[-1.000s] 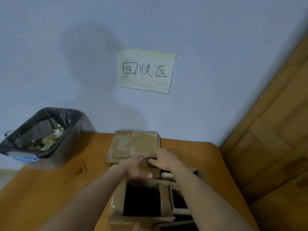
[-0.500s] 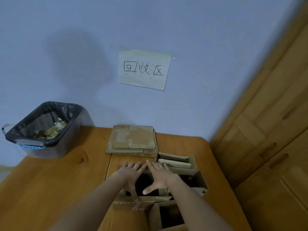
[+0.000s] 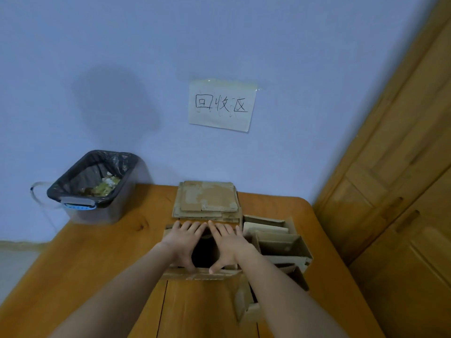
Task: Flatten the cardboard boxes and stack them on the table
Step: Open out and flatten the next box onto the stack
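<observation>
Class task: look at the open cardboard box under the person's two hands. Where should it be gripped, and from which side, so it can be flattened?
Probably grip the open box by its near and far top rims, coming from above. Its mouth faces up, and the left hand and right hand lie spread across it, fingers on the far rim, thumbs on the near one. More boxes crowd its right side, so from there access looks poor.

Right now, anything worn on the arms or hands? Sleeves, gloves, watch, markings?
Nothing visible. Both forearms are bare up to the frame edge, no sleeves in view. The left hand and right hand have no gloves, rings, watch or bands that show. No markings visible.
</observation>
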Demonstrator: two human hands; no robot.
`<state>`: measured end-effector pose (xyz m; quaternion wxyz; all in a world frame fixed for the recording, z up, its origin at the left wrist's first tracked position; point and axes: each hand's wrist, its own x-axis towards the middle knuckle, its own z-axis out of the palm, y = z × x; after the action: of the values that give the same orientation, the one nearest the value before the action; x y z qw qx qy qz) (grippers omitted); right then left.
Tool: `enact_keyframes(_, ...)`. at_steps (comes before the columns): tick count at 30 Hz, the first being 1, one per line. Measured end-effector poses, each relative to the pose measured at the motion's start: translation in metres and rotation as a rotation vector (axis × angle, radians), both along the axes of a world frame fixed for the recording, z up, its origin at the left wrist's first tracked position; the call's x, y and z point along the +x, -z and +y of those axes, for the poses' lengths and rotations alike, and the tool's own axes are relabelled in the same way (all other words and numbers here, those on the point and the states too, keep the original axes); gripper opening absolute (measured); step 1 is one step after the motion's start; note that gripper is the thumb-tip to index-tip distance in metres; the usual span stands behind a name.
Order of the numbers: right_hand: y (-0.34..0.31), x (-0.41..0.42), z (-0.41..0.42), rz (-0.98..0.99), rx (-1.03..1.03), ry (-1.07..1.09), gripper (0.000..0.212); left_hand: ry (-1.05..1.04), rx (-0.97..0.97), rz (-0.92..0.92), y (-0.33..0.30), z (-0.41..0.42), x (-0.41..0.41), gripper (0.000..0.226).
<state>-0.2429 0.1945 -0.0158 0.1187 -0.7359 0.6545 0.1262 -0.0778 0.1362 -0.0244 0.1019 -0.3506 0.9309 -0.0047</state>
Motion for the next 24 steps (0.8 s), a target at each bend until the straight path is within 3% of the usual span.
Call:
enact_keyframes(15,-0.028,0.081,0.084,0.004,-0.204,-0.092,0.122,-0.045,-0.133,0.011,-0.036,0.091,0.093,0.125)
enact_keyframes(24,-0.025,0.157,0.119,0.009,-0.189,-0.164,0.123,-0.121,-0.134,-0.019,-0.035,0.144,0.171,0.124)
